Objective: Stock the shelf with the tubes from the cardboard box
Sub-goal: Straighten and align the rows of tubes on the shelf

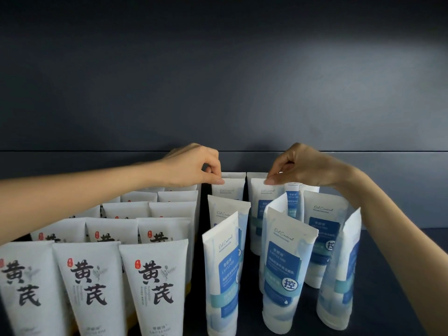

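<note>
Several white-and-blue tubes (283, 267) stand cap-down on the dark shelf (397, 275) at centre right, some leaning or turned sideways. My left hand (194, 166) pinches the top seam of a back-row blue tube (229, 187). Beside it, my right hand (300, 166) pinches the top seam of the neighbouring back-row blue tube (264, 192). Both tubes stand upright near the shelf's back wall. The cardboard box is out of view.
Neat rows of white tubes with black characters (155, 282) fill the left part of the shelf, close against the blue group. The dark back wall (218, 93) rises behind. Bare shelf surface shows at the far right.
</note>
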Demonstrator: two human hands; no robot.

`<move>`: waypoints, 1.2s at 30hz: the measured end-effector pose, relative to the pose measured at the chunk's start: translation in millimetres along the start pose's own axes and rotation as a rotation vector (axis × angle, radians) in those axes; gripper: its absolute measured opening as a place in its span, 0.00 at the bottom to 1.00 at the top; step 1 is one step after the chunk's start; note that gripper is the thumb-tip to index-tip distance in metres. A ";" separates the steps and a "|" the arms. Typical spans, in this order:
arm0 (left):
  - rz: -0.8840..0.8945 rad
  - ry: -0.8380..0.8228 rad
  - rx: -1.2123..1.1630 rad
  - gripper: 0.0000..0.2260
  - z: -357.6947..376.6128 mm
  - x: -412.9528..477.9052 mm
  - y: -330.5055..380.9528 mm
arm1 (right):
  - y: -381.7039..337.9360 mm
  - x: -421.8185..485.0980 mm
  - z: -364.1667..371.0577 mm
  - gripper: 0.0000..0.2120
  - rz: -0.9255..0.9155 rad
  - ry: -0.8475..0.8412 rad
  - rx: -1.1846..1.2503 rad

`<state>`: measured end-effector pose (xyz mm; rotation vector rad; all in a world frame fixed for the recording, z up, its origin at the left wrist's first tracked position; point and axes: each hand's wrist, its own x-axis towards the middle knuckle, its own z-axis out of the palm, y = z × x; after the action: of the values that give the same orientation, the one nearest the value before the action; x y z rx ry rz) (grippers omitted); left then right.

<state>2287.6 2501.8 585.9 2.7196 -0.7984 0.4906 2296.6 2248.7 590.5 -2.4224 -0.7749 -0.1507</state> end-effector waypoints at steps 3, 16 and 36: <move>0.002 0.002 0.009 0.07 0.8 2.2 -0.7 | -0.2 1.0 1.0 0.03 -0.005 -0.024 0.000; 0.018 0.005 -0.192 0.05 6.1 -0.8 -3.6 | 3.7 2.6 -0.4 0.03 0.026 -0.045 0.034; 0.002 -0.046 -0.149 0.05 2.4 2.6 2.0 | 32.5 -34.6 -52.2 0.07 0.229 -0.167 -0.079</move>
<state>2289.1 2498.2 585.1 2.6013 -0.8157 0.3553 2289.9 2180.6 607.8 -2.6024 -0.5646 0.1136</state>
